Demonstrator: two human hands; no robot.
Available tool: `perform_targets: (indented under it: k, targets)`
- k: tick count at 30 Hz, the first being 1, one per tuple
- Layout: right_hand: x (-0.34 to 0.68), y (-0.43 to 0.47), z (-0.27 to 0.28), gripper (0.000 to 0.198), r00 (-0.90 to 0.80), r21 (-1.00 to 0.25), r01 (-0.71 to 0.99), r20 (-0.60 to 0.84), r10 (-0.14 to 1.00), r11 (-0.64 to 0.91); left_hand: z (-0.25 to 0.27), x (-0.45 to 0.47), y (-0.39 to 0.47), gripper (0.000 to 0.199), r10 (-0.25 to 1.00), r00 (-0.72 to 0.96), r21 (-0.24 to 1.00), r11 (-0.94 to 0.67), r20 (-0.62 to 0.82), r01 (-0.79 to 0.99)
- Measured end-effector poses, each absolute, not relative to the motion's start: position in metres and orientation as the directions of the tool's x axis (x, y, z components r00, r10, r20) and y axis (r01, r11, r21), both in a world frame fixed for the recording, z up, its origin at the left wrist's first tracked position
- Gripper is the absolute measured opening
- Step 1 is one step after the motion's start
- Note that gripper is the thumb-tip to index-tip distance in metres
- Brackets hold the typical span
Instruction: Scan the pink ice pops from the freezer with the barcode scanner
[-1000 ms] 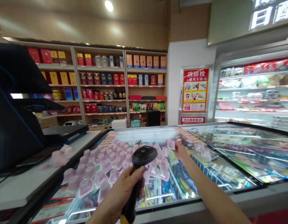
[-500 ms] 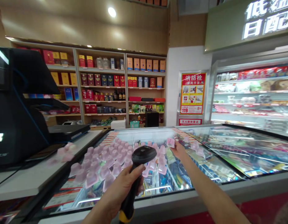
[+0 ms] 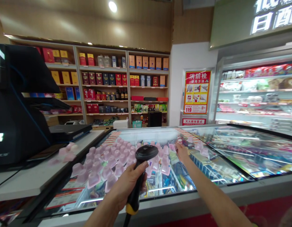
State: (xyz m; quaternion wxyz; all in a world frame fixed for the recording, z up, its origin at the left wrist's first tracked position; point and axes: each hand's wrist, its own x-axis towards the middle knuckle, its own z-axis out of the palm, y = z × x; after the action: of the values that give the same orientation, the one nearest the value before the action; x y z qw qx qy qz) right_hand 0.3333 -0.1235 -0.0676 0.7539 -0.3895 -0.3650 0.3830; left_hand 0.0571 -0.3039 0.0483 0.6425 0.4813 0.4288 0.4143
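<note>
My left hand (image 3: 130,176) is wrapped round the black handle of a barcode scanner (image 3: 147,152), its head pointing up and away over the freezer. Further out, my right hand (image 3: 182,152) has its fingers closed at the edge of a small pink cup (image 3: 172,147), low over the glass; the exact grip is too small to make out. Many similar pink cups (image 3: 122,157) stand upside down in rows on the chest freezer's glass lid (image 3: 164,134), mostly left of and beyond the scanner. A few more cups (image 3: 200,146) lie right of my right hand.
At the left, a black checkout terminal (image 3: 20,110) stands on a white counter (image 3: 42,176), with some blurred pink cups (image 3: 67,153) at its edge. Shelves of boxed goods (image 3: 104,78) line the back wall. An open chilled cabinet (image 3: 256,94) is at the right.
My right hand has lowered slightly, and the cup beside its fingers has turned, its barcode no longer facing me. The scanner stays in my left hand, tilted a little more upright.
</note>
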Motion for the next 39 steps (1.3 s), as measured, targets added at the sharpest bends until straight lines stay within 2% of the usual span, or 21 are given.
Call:
perform_targets:
  k: [4, 10, 14, 19, 24, 26, 28, 31, 33, 34, 37, 39]
  targets:
    - [0.332, -0.12, -0.066, 0.01, 0.494, -0.763, -0.514, 0.109, 0.863, 0.391, 0.043, 0.06, -0.303, 0.028, 0.928, 0.34, 0.975, 0.197, -0.152, -0.101]
    - [0.331, -0.119, -0.05, 0.014, 0.495, -0.692, -0.623, 0.014, 0.869, 0.366, 0.044, 0.057, -0.305, 0.03, 0.892, 0.419, 0.976, 0.212, -0.171, -0.053]
    - [0.325, -0.121, -0.037, 0.011, 0.439, -0.647, -0.683, 0.007, 0.898, 0.339, 0.048, 0.058, -0.31, 0.032, 0.881, 0.441, 0.971, 0.226, -0.171, -0.074]
    - [0.317, -0.124, -0.025, 0.008, 0.426, -0.706, -0.615, 0.078, 0.901, 0.352, 0.054, 0.06, -0.321, 0.031, 0.842, 0.529, 0.976, 0.187, -0.103, -0.108]
    - [0.316, -0.125, -0.023, 0.009, 0.449, -0.761, -0.536, 0.109, 0.887, 0.365, 0.055, 0.059, -0.323, 0.028, 0.855, 0.51, 0.982, 0.162, -0.088, -0.101]
    - [0.319, -0.127, -0.027, 0.008, 0.48, -0.802, -0.465, 0.128, 0.868, 0.375, 0.053, 0.059, -0.32, 0.028, 0.875, 0.478, 0.987, 0.139, -0.084, -0.082]
    - [0.325, -0.131, -0.036, 0.01, 0.538, -0.865, -0.315, 0.176, 0.825, 0.39, 0.05, 0.059, -0.315, 0.028, 0.897, 0.436, 0.991, 0.119, -0.079, -0.065]
    - [0.33, -0.137, -0.057, 0.017, 0.578, -0.912, 0.161, 0.398, 0.713, 0.378, 0.045, 0.06, -0.306, 0.028, 0.931, 0.357, 0.993, 0.107, -0.08, -0.058]
    - [0.327, -0.141, -0.071, 0.023, 0.495, -0.811, 0.481, 0.565, 0.66, 0.334, 0.043, 0.062, -0.299, 0.028, 0.952, 0.294, 0.994, 0.098, -0.08, -0.046]
    - [0.324, -0.142, -0.077, 0.025, 0.441, -0.755, 0.572, 0.613, 0.655, 0.322, 0.042, 0.063, -0.295, 0.029, 0.96, 0.27, 0.995, 0.089, -0.077, -0.035]
    - [0.318, -0.141, -0.082, 0.027, 0.296, -0.64, 0.697, 0.668, 0.682, 0.324, 0.04, 0.068, -0.28, 0.03, 0.968, 0.246, 0.998, 0.06, -0.053, -0.021]
    - [0.328, -0.141, -0.074, 0.03, 0.284, -0.609, 0.735, 0.676, 0.68, 0.298, 0.039, 0.072, -0.269, 0.032, 0.969, 0.242, 0.998, 0.05, -0.04, -0.035]
